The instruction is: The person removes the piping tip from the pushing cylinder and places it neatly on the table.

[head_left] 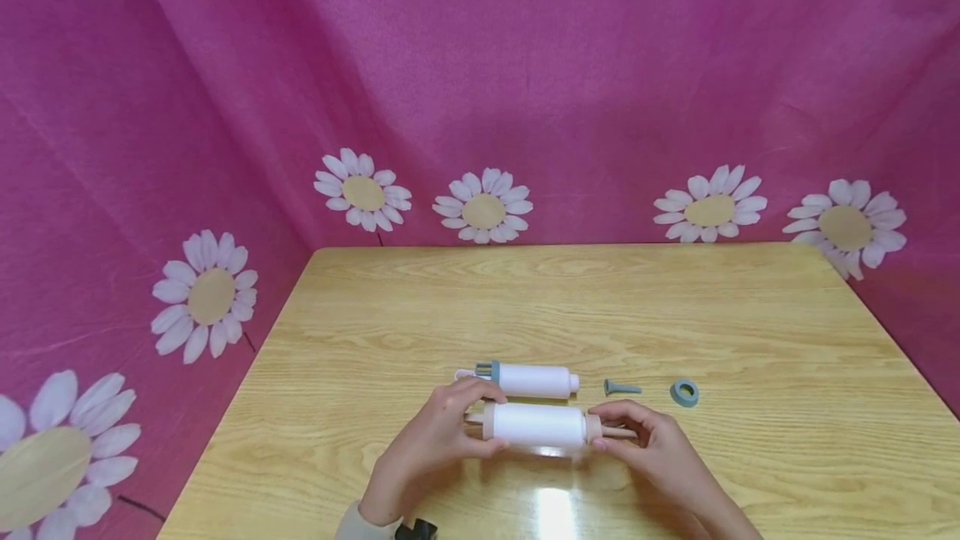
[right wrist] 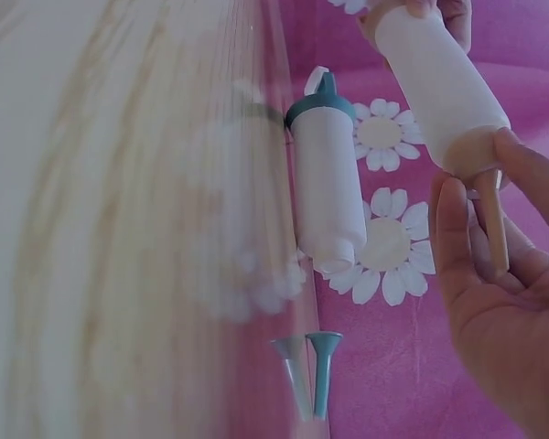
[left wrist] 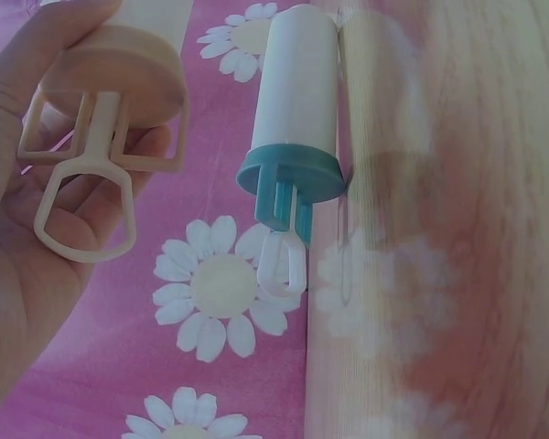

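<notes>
Held level over the table is an icing syringe (head_left: 538, 424) with a white barrel, a beige end cap and a long beige nozzle (right wrist: 492, 224). My left hand (head_left: 442, 427) grips it at the beige cap (left wrist: 114, 78), thumb and fingers on opposite sides. The beige ring handle (left wrist: 84, 212) sticks out toward that palm. At the other end my right hand (head_left: 660, 448) pinches the beige collar (right wrist: 471, 151) at the nozzle's base. Just behind lies a second syringe (head_left: 534, 381), with a teal cap (left wrist: 293, 172) and a bare threaded tip (right wrist: 334, 258).
Right of the second syringe a teal nozzle (head_left: 622, 387) lies on its side. Farther right is a teal ring collar (head_left: 684, 392). All rest on a wood-grain table (head_left: 375, 315). A pink curtain with white daisies (head_left: 555, 90) hangs along its back and left edges.
</notes>
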### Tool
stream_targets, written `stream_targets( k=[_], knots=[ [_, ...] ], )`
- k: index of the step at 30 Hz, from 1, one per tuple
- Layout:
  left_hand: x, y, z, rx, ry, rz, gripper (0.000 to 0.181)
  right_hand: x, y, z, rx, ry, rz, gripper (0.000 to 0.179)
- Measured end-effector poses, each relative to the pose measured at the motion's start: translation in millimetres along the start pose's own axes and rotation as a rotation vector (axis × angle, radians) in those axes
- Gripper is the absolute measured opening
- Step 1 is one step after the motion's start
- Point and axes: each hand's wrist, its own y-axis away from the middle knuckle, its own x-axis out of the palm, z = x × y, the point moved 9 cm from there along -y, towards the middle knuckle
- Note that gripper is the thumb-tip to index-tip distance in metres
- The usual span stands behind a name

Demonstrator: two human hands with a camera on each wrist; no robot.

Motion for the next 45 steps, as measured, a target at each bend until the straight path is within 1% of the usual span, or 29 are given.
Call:
stream_targets(
  k=[7,11,14,16,18,22,24,26,31,33,36,39,42,45],
  knots=[
    [1.0,-0.5,1.5,-0.015,0.013,0.01,0.04,-2,0.3,5,-0.048,0.032,-0.01,0.031],
    [0.8,-0.7,1.4,-0.009,0.002,0.008,0.041,-2,0.2,7,-0.086,0.046,-0.012,0.032],
    [0.1,-0.7,0.8,-0.004,-0.001,0.004,0.042,-1,0.2,8,-0.107,0.026,0.002,0.035],
    [-0.4,-1.1,0.6,-0.007,0.005,0.003,0.041,-1,-0.1,7,-0.091,0.016,0.006,0.035],
    [-0.8,-1.5,0.6,-0.011,0.014,0.002,0.041,0,-0.8,4,-0.039,0.002,0.017,0.034],
    [-1.2,-1.9,0.5,-0.016,0.019,0.005,0.041,2,-1.1,-7,0.148,-0.017,0.037,0.031],
    [-1.2,-1.9,0.4,-0.015,0.017,0.005,0.04,3,-0.6,-11,0.209,-0.022,0.047,0.032],
    [-1.3,-1.7,0.1,-0.007,0.013,0.003,0.041,4,-1.1,-11,0.196,-0.026,0.044,0.031],
    [-1.2,-0.9,0.0,0.011,0.005,-0.008,0.043,5,-1.6,0,0.037,-0.007,0.027,0.031],
    [-1.0,-0.5,0.5,0.012,0.004,-0.007,0.043,5,-1.2,4,-0.01,0.005,0.023,0.03],
    [-0.7,0.1,1.8,0.014,0.0,-0.004,0.043,5,-1.2,7,-0.052,0.007,0.026,0.03],
    [-0.7,0.5,3.1,0.016,-0.002,-0.007,0.044,6,-1.3,6,-0.048,-0.012,0.041,0.03],
    [-0.7,0.9,3.4,0.029,0.003,-0.012,0.044,6,-1.3,1,0.005,-0.029,0.049,0.032],
    [-1.0,1.5,3.5,0.038,0.001,-0.019,0.044,5,-0.9,-2,0.036,-0.013,0.049,0.032]
  ],
)
